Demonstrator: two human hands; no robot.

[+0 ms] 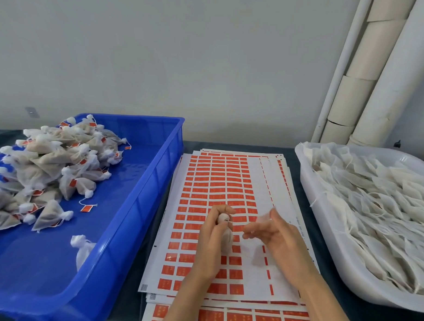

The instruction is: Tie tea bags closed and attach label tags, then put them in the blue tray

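Over label sheets (219, 184), left hand (215, 235) grips tea bag (224, 219); right hand (275, 237) loose.

The left hand (213, 242), over the middle of the white sheet of red rectangular labels (219, 184), curls round a small white mesh tea bag (223, 219) and hides all but its bunched top. Just right of it, the fingers (254, 230) of the right hand (280, 237) are motion-blurred; whether they pinch anything cannot be told. The labels' print is too small to read. Left of the sheet, the blue plastic tray (158, 163) runs off the left and bottom edges. Right of the sheet, the white plastic tub (304, 173) is cut by the right edge.
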